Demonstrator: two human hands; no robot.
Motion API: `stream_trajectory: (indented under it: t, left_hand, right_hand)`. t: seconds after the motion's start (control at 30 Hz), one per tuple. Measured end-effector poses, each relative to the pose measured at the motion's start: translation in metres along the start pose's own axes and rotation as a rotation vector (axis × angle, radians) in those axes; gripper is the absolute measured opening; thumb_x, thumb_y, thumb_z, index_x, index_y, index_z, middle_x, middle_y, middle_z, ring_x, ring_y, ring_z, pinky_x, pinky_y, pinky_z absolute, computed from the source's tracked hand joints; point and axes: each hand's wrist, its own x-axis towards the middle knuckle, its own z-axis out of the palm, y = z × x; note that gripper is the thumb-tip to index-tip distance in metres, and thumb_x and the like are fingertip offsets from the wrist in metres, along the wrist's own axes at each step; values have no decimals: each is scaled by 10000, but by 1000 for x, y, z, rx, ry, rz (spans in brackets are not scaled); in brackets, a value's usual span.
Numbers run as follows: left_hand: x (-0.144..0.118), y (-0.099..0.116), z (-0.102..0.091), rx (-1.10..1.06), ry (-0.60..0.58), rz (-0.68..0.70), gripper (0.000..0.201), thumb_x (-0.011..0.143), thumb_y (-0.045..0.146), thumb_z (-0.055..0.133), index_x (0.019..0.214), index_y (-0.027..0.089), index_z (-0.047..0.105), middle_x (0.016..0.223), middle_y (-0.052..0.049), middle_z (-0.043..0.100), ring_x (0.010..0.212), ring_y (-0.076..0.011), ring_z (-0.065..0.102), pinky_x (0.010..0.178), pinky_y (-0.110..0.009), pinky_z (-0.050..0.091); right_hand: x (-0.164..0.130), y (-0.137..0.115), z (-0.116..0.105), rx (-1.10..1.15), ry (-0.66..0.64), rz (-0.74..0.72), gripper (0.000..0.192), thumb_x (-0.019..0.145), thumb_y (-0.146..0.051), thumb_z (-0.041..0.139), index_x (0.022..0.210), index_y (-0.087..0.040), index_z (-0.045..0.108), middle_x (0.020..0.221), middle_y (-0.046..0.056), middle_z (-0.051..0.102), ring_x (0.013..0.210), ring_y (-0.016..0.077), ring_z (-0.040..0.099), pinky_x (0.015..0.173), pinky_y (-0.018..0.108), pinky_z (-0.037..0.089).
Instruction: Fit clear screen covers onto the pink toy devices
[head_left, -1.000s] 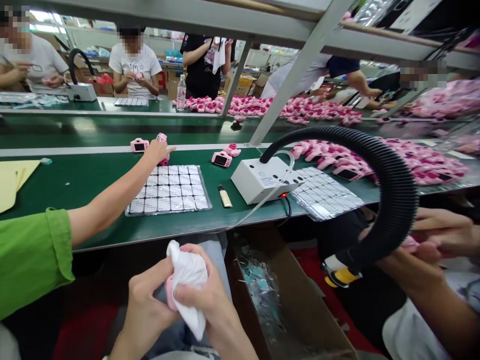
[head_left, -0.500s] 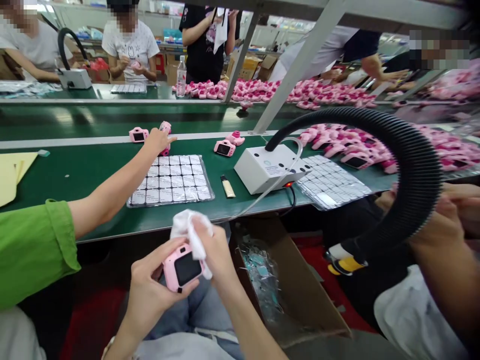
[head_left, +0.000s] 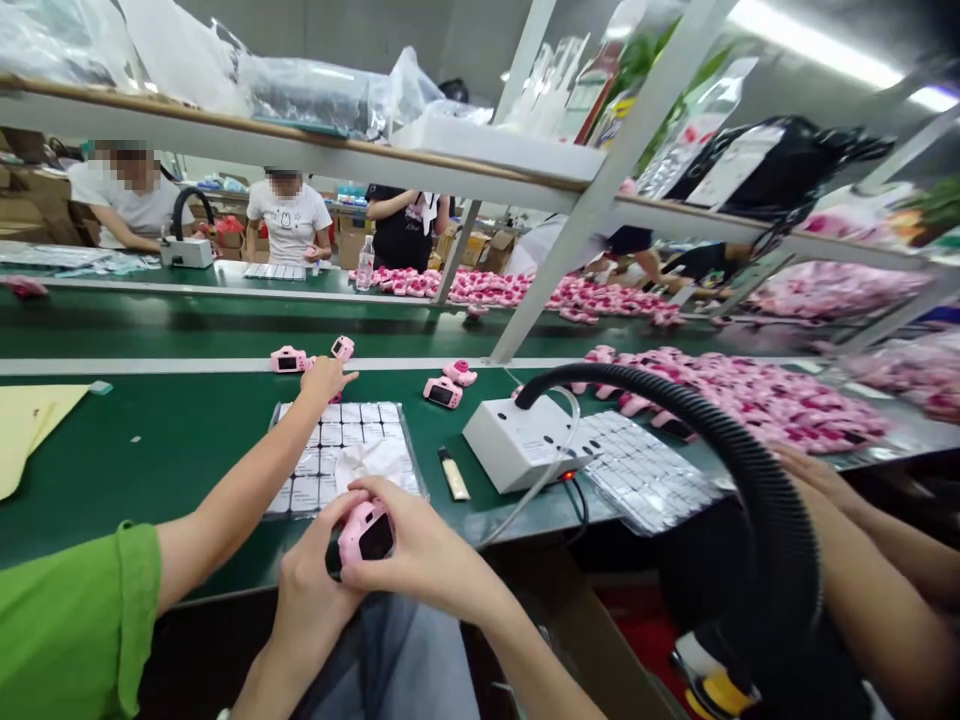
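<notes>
Both of my hands grip a pink toy camera (head_left: pixel 365 533) with a dark screen, just off the bench's front edge. My left hand (head_left: pixel 311 580) is wrapped around its left side. On the other side, my right hand (head_left: pixel 412 550) has its fingers closed over the top and lower edge. A white cloth (head_left: pixel 379 462) lies behind the camera, over the sheet of square labels (head_left: pixel 321 440). Past that sheet, a co-worker's hand (head_left: pixel 324 378) in a green sleeve reaches to a small pink camera (head_left: pixel 342 348). Two more pink cameras (head_left: pixel 443 392) rest right of it.
A white box (head_left: pixel 510 445) with a black flexible hose (head_left: pixel 675 400) stands at the right, near a small tube (head_left: pixel 454 475). Behind it spreads a heap of pink cameras (head_left: pixel 735 390). Metal posts (head_left: pixel 555 265) carry a shelf overhead. A cardboard box (head_left: pixel 622 640) sits below the bench.
The cloth has left my right hand and now lies on the label sheet. My right hand has joined the left on the camera. The view has tilted upward, showing the shelf.
</notes>
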Motion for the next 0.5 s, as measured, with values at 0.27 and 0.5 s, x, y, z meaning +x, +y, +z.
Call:
stream_trajectory:
  t: [0.27, 0.5]
  left_hand:
    - [10, -34, 7, 272, 31, 294, 575, 1008, 92, 591, 1531, 326, 643, 1305, -81, 851, 1282, -342, 808, 1027, -461, 729]
    - [-10, -51, -6, 251, 193, 329, 450, 916, 132, 700, 1259, 405, 801, 987, -3, 898, 852, -336, 885, 624, -428, 763]
  right_hand:
    - [148, 44, -64, -613, 471, 380, 301, 968, -268, 744, 1238, -135, 717, 1213, 140, 742, 1106, 285, 708, 944, 402, 555]
    - [190, 69, -95, -797, 445, 450, 305, 1019, -321, 807, 1272, -164, 743, 1475, 133, 676, 1426, 349, 601, 1211, 616, 494]
